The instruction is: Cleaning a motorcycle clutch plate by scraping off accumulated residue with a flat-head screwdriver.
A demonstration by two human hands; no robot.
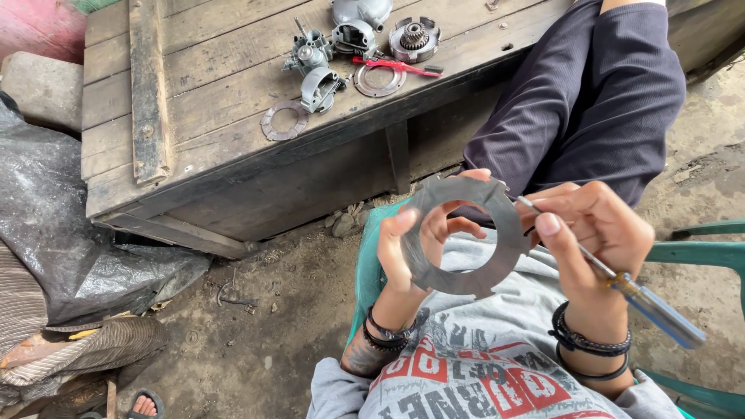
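My left hand (411, 248) holds a flat grey metal ring plate (508, 237) upright in front of my chest, thumb on its near face and fingers showing through the hole. My right hand (594, 233) grips a screwdriver (656, 310) with a clear blue and yellow handle; its thin shaft (535, 209) points up-left and its tip touches the plate's upper right edge. Both wrists wear dark bracelets.
A worn wooden bench (202, 85) stands ahead, carrying two more ring plates (285, 121), a gear hub (414, 37), small metal engine parts (318, 66) and a red-handled tool (396, 66). My leg rests on the bench. Green chair arms (698, 252) sit right; dark plastic sheeting (54, 233) lies left.
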